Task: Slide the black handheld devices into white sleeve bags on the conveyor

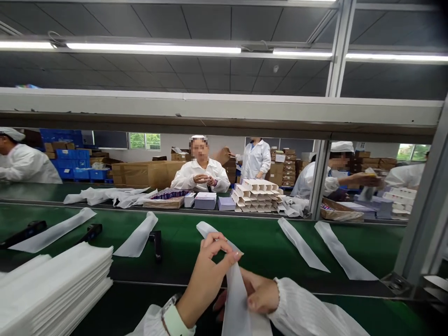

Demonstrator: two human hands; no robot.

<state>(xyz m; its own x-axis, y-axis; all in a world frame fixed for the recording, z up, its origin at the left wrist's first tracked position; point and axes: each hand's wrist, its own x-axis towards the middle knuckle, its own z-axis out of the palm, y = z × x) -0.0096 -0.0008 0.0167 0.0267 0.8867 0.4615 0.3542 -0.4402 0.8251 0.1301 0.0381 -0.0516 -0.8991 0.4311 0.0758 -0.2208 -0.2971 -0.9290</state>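
My left hand (210,268) pinches the upper part of a white translucent strip (235,303) between thumb and fingers, in front of the green conveyor belt. Lower down, my right hand (261,291) grips the same strip at its right side, thumb in front and fingers partly hidden behind it. The strip's far end leans over the belt, and its lower end runs out of view. To the left of my hands is a tall stack of white folded sheets (56,284).
On the green belt (259,233) lie similar strips (138,238) and several black objects (156,245). Across it stand white boxes (257,193) and a co-worker (201,175) at a bench; others work nearby. A metal post (420,200) rises at right; a beam (210,109) crosses above.
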